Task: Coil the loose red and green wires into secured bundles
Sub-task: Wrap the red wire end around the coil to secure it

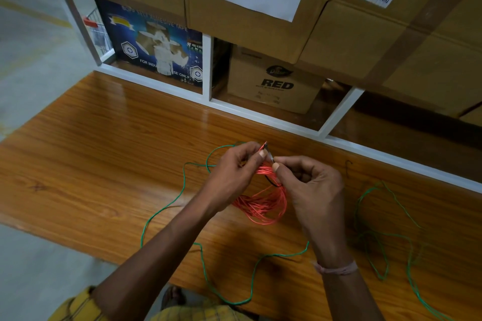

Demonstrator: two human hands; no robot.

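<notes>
Red wire coil (263, 203) held above table (104, 143), centre. Left hand (229, 174) clamps coil top; right hand (310, 185) pinches tie end. Green wire (161, 212) loose around, uncoiled. Advise: keep loops tight, twist tie snug.

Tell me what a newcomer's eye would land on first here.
First, the bright red wire coil at the centre of the wooden table, pinched at its top by the left hand and right hand. Next, the green wire sprawling loose across the table on both sides, then the cardboard boxes stacked behind.
</notes>
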